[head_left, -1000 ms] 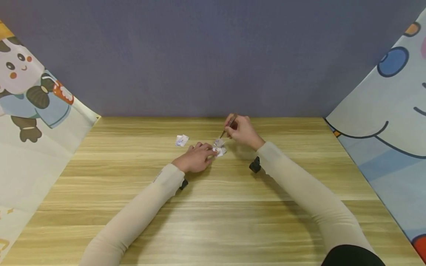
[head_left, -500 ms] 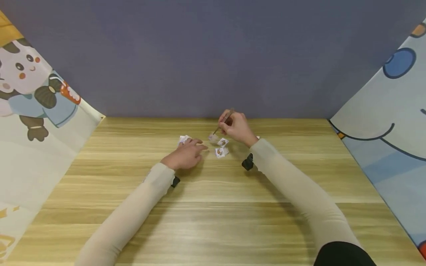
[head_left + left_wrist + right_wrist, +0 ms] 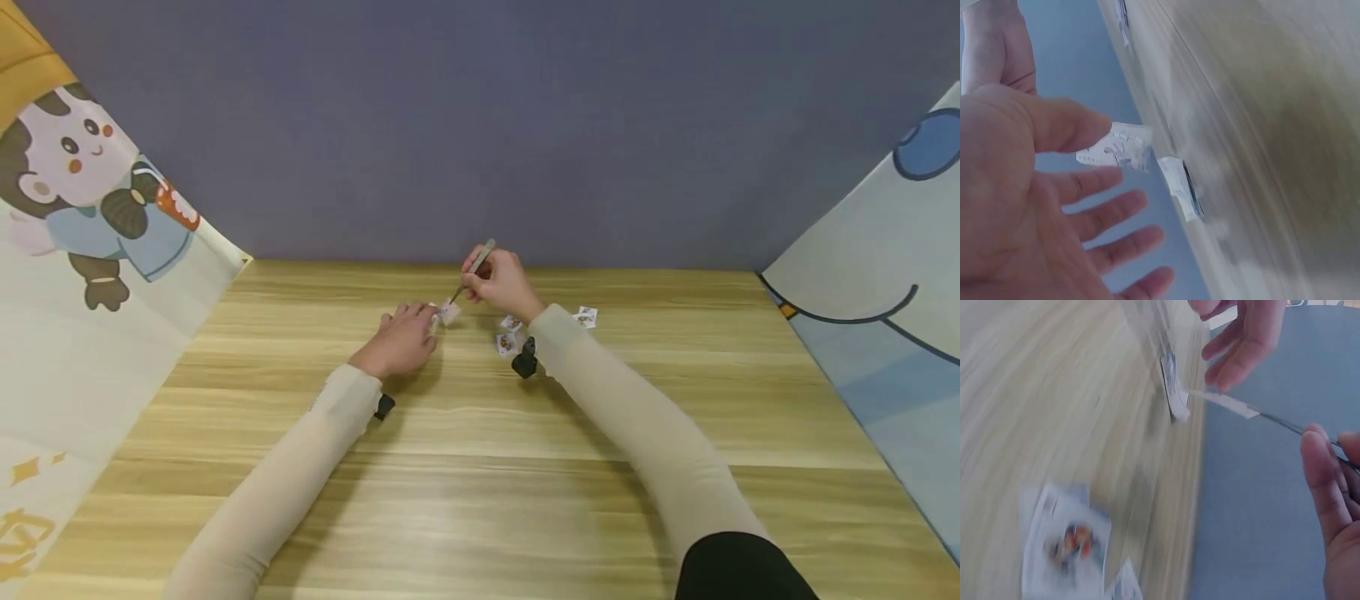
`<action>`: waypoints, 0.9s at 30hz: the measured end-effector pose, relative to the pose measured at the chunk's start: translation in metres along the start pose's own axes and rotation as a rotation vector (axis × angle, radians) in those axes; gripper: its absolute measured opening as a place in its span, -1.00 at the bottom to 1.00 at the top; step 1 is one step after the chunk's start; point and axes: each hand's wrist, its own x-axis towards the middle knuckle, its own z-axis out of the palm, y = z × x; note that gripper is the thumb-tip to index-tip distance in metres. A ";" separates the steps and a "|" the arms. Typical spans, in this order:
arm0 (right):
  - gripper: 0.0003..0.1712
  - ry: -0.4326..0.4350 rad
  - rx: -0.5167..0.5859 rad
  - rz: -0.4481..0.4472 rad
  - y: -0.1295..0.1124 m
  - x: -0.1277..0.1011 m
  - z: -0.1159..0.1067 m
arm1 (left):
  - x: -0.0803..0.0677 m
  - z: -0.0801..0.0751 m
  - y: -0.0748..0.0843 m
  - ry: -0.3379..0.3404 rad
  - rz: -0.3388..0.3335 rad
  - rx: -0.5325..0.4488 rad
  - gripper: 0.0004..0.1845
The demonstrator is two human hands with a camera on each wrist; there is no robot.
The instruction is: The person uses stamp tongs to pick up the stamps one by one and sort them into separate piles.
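A person's right hand pinches thin metal tweezers, whose tips clamp a small white paper piece just above the wooden worktop. The left hand lies beside it, fingers spread and relaxed, thumb tip touching the piece. 3 small printed stickers lie near the right wrist.

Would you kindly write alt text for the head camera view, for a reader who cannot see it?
A right hand holds tweezers gripping a small paper piece, beside the open left hand resting on a wooden table. More printed paper pieces lie by the right wrist.
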 end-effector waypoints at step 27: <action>-0.91 0.001 -0.198 0.081 0.026 0.014 0.040 | -0.009 0.004 -0.008 -0.102 -0.043 0.083 -0.52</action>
